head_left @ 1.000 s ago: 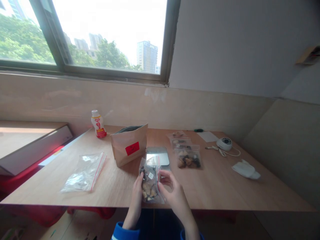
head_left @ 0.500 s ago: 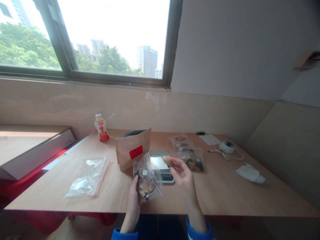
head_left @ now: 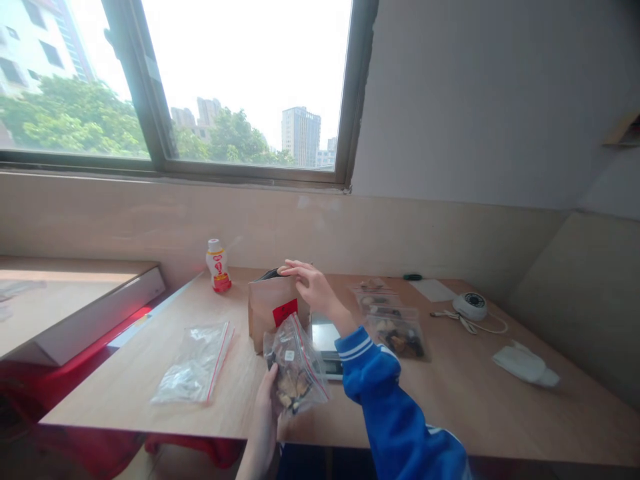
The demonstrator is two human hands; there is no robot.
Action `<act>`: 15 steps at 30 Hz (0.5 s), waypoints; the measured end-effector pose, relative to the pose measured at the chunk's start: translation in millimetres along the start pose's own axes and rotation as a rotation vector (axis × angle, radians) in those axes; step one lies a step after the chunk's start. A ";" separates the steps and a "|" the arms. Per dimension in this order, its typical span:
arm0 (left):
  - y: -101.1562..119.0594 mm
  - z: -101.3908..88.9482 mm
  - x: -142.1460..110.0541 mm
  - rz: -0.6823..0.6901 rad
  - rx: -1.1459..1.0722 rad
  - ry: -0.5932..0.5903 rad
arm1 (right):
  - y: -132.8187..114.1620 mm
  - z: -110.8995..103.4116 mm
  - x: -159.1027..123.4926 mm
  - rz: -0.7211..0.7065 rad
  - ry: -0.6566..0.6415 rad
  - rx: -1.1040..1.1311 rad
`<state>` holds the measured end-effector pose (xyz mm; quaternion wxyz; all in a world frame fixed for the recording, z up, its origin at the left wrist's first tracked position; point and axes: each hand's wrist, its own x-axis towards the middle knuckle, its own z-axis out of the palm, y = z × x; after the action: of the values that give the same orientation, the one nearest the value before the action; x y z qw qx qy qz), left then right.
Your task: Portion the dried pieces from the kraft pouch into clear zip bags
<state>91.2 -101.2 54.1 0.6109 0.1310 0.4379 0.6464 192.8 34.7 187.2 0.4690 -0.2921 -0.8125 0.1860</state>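
Note:
My left hand is closed on the side of a clear zip-lock bag. Inside that bag are tan and black dried pieces, and a small white label sits on its front. My right hand reaches over the mouth of a brown paper bag with a red label. Its fingers pinch a tan dried slice, mostly hidden by them, at the bag's opening. Partly covered by the zip-lock bag and my right forearm is a kitchen scale, just right of the paper bag.
Several filled zip-lock bags lie right of the scale. A flat clear zip-lock bag is at the left, with a white-and-red bottle behind it. Farther right are a white dome camera with its cable and a crumpled white bag.
My right hand has moved from above the scale, up and left, to the paper bag's mouth with the dried slice. My left hand still holds the zip-lock bag. The view has shifted slightly.

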 end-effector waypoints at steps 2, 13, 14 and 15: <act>-0.8 0.9 1.5 -0.002 0.011 0.003 | 2.2 0.6 -1.9 0.000 0.010 0.000; -2.0 2.4 -3.2 0.020 0.011 -0.016 | 5.0 5.0 6.0 -0.008 0.038 -0.164; -1.3 2.2 -3.8 0.032 0.005 -0.012 | 4.7 5.0 4.4 -0.012 0.036 -0.191; -0.6 2.5 -4.3 0.040 -0.001 -0.014 | 3.8 4.7 2.8 -0.012 0.034 -0.212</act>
<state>94.3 -104.2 56.7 0.6010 0.1437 0.4309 0.6576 188.8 39.2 184.6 0.4504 -0.3382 -0.8212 0.0913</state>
